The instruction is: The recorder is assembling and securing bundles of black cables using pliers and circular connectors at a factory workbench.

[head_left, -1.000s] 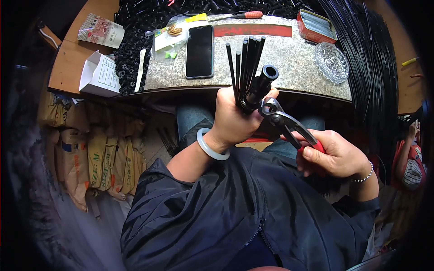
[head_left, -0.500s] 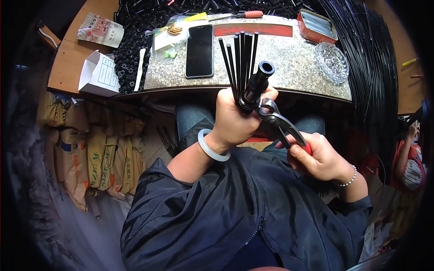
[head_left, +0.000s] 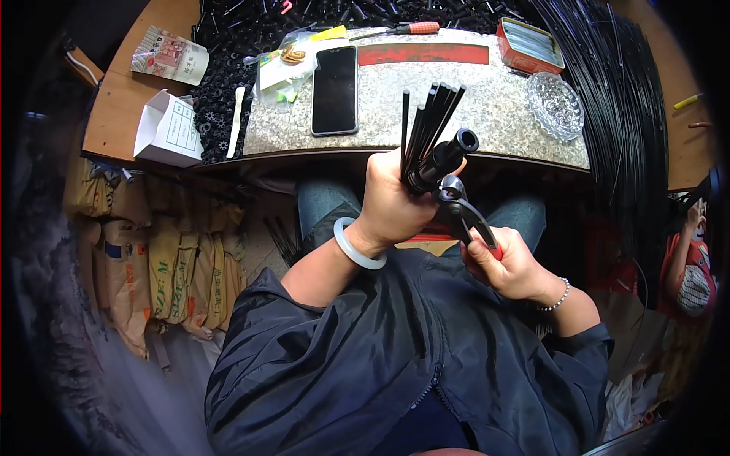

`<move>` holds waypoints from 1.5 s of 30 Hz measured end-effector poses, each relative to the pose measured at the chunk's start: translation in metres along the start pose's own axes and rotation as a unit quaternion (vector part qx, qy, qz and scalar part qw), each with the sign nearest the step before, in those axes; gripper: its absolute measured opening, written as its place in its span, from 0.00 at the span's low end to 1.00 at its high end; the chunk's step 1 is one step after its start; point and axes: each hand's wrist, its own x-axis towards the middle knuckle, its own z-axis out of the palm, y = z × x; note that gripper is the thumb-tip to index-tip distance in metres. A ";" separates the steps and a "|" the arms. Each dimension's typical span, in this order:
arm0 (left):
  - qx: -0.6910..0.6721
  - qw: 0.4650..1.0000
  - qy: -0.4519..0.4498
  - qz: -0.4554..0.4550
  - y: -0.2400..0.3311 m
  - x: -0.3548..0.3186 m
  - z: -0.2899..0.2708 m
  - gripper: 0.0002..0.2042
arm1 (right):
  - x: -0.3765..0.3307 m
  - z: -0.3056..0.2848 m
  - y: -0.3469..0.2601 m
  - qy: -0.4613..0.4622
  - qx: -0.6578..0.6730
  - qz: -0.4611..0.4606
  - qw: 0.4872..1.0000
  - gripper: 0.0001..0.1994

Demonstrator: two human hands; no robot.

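Left hand (head_left: 395, 205) is closed in a fist around a bundle of thin black rods (head_left: 427, 125) and a black tube (head_left: 445, 158), held upright just in front of the bench (head_left: 456, 83) edge, rods fanning toward 12 o'clock. Right hand (head_left: 506, 262) is clenched on the red handles of pliers (head_left: 464, 216), whose nose meets the base of the tube at the left fist. Risk, as judged: the nose sits right against the left fingers, so a slip or an over-hard squeeze could pinch skin; the fanned rods are only loosely gathered at the top and could slide out if the fist relaxes. Packages: a white open carton (head_left: 169, 129) at 10 o'clock on the wooden side surface, a printed pale packet (head_left: 171, 55) beyond it, a red rectangular tin (head_left: 530, 44) at 1 o'clock, brown paper sacks (head_left: 163, 266) with coloured print stacked on the floor at 9 o'clock. A dark phone (head_left: 334, 90) lies flat on the bench.
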 end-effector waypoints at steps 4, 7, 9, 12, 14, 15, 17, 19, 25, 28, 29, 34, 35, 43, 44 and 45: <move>-0.076 0.993 0.033 -0.083 0.004 0.003 0.004 0.03 | 0.005 0.006 0.011 0.048 0.025 -0.057 0.997 0.13; -0.073 0.995 0.058 -0.024 0.003 0.005 0.002 0.03 | 0.018 0.000 0.004 0.197 -0.062 -0.170 0.964 0.08; -0.103 0.991 0.050 -0.076 0.010 0.006 0.000 0.04 | 0.030 -0.011 -0.003 0.267 -0.140 -0.224 0.927 0.05; -0.119 0.986 0.040 -0.109 0.017 0.005 0.000 0.04 | 0.043 -0.013 -0.012 0.291 -0.189 -0.271 0.898 0.11; -0.121 0.984 0.036 -0.124 0.016 0.005 0.002 0.04 | 0.051 -0.009 -0.013 0.323 -0.210 -0.353 0.853 0.11; -0.128 0.989 0.029 -0.069 0.011 0.006 0.004 0.04 | 0.053 -0.008 -0.011 0.316 -0.220 -0.374 0.844 0.11; -0.148 0.987 0.002 -0.061 0.006 0.005 0.002 0.04 | 0.058 -0.010 -0.012 0.298 -0.230 -0.401 0.835 0.07; -0.143 0.986 -0.001 -0.091 0.009 0.004 0.001 0.04 | 0.063 -0.011 -0.018 0.309 -0.286 -0.459 0.782 0.05; -0.133 0.983 0.004 -0.128 0.014 0.004 0.000 0.04 | 0.066 -0.008 -0.021 0.332 -0.302 -0.499 0.741 0.07; -0.125 0.990 0.006 -0.069 0.011 0.006 0.005 0.07 | 0.066 0.000 -0.032 0.308 -0.315 -0.531 0.723 0.10; -0.099 0.995 -0.003 -0.030 0.006 0.007 0.005 0.07 | 0.068 0.002 -0.033 0.303 -0.320 -0.535 0.721 0.11; -0.155 0.987 0.017 -0.037 0.001 0.004 0.007 0.08 | 0.074 0.002 -0.027 0.293 -0.320 -0.555 0.710 0.15; -0.147 0.988 0.013 -0.039 0.002 0.004 0.007 0.08 | 0.075 0.003 -0.027 0.295 -0.318 -0.556 0.709 0.15; -0.165 0.986 0.012 -0.033 -0.001 0.002 0.007 0.07 | 0.076 0.003 -0.027 0.287 -0.330 -0.559 0.704 0.14; -0.159 0.987 0.010 -0.037 -0.001 0.003 0.007 0.07 | 0.075 0.003 -0.028 0.288 -0.334 -0.556 0.705 0.14; -0.153 0.987 0.008 -0.041 -0.001 0.003 0.006 0.07 | 0.076 0.003 -0.029 0.287 -0.334 -0.556 0.705 0.14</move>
